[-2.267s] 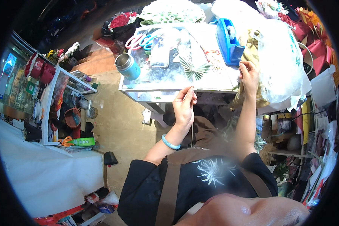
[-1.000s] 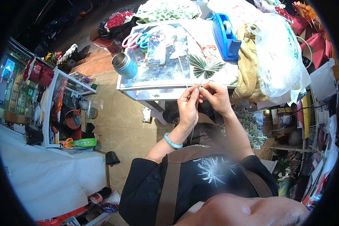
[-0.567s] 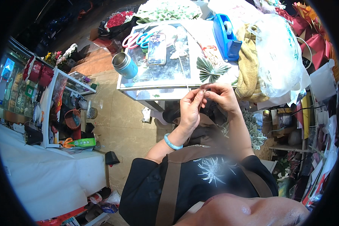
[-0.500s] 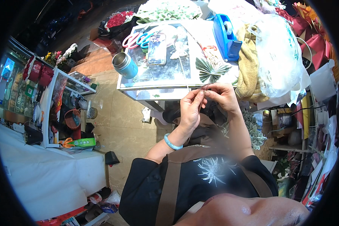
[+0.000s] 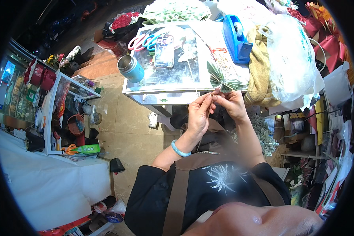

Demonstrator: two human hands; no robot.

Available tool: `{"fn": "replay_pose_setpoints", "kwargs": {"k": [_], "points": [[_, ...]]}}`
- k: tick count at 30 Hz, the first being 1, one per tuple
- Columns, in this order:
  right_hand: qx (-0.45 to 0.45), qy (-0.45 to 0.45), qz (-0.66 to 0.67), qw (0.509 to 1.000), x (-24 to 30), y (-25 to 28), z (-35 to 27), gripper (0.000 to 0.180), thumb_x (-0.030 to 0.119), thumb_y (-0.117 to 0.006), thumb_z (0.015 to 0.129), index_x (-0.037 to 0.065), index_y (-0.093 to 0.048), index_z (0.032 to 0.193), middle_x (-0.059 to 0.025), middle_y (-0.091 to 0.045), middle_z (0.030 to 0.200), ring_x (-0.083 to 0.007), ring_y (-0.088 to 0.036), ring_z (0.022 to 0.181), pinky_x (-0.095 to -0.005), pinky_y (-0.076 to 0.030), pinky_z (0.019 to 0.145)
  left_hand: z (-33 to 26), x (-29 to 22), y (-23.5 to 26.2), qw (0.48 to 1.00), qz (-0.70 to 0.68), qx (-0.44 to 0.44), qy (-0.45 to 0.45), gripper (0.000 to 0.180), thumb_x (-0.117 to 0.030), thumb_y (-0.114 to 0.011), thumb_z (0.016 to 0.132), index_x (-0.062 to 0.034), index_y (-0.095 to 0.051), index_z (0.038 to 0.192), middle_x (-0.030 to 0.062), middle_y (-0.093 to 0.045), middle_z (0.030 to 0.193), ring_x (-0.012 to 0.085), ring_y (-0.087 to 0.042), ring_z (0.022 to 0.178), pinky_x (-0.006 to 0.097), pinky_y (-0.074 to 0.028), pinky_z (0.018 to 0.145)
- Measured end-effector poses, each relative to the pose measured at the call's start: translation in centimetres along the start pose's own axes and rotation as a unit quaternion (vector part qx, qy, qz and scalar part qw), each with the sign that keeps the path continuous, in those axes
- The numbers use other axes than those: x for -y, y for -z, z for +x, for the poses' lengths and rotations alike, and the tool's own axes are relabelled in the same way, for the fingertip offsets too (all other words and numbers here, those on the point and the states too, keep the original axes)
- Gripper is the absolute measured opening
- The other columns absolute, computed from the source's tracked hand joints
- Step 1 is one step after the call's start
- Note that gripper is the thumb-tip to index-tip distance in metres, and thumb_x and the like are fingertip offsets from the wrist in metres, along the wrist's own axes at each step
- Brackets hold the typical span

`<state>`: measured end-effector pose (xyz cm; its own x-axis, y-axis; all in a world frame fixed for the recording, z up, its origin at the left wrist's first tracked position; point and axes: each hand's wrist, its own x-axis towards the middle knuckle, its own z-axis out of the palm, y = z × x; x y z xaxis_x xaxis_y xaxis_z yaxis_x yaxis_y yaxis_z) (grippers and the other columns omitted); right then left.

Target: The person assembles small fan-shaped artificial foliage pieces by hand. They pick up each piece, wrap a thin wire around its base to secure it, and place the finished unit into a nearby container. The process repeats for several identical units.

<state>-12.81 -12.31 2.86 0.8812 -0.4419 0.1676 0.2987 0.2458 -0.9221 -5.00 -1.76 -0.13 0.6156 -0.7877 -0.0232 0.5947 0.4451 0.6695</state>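
Observation:
A pleated dark green fan (image 5: 224, 82), like a folded leaf or paper with pale ribs, is held over the near edge of the table. My left hand (image 5: 200, 112) is closed, thumb and fingers pinching the thin stem under the fan. My right hand (image 5: 233, 105) is closed too, its fingertips pinching the base of the fan next to the left thumb. The exact point of contact is partly hidden by the fingers. On the table in front lie a phone (image 5: 164, 52) with a lit screen and, beyond it, scissors with pink and blue handles (image 5: 145, 41).
An open blue metal cup (image 5: 133, 70) stands at the glass-topped table's (image 5: 149, 89) left corner. To the right are a blue tape dispenser (image 5: 237, 41), a mustard cloth (image 5: 259, 70) and a white plastic bag (image 5: 289, 59). A white-covered counter (image 5: 55, 185) is at far left.
The fan has tilted and turned to the right and come lower, nearer my fingers. My right hand has shifted slightly down; my left hand stays nearly in place.

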Motion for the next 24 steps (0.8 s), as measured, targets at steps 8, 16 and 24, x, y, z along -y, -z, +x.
{"fn": "replay_pose_setpoints", "kwargs": {"k": [8,16,24], "points": [[-0.019,0.035,-0.066,0.997,-0.2,0.4,-0.1,0.010,-0.002,-0.060,0.081,-0.004,-0.057,0.091,-0.0070,-0.061,0.077,-0.0139,-0.060,0.063,-0.0256,-0.050,0.058,0.2,-1.1,0.2,0.993,-0.031,0.025,0.111,0.026,-0.014,-0.054,0.089,0.0037,-0.059,0.109,0.0024,-0.060,0.077,0.0070,-0.051,0.058,0.018,-0.040,0.049],[-0.002,-0.023,-0.013,1.000,-0.5,1.2,-0.6,0.014,0.001,-0.064,0.080,-0.003,-0.058,0.092,-0.0064,-0.063,0.079,-0.0120,-0.061,0.068,-0.0241,-0.049,0.062,0.3,-1.6,0.3,0.983,-0.111,0.040,0.143,0.014,-0.008,-0.057,0.086,-0.0032,-0.055,0.099,0.0039,-0.059,0.079,0.0113,-0.054,0.058,0.020,-0.041,0.048],[-0.024,-0.010,-0.038,0.999,-0.6,1.8,-0.3,0.015,0.001,-0.064,0.079,-0.002,-0.059,0.093,-0.0045,-0.063,0.080,-0.0111,-0.060,0.072,-0.0249,-0.049,0.067,0.4,-0.6,0.8,0.990,-0.048,0.053,0.123,0.013,-0.012,-0.058,0.087,-0.0026,-0.059,0.097,0.0020,-0.058,0.075,0.0095,-0.054,0.059,0.019,-0.042,0.051]]}}
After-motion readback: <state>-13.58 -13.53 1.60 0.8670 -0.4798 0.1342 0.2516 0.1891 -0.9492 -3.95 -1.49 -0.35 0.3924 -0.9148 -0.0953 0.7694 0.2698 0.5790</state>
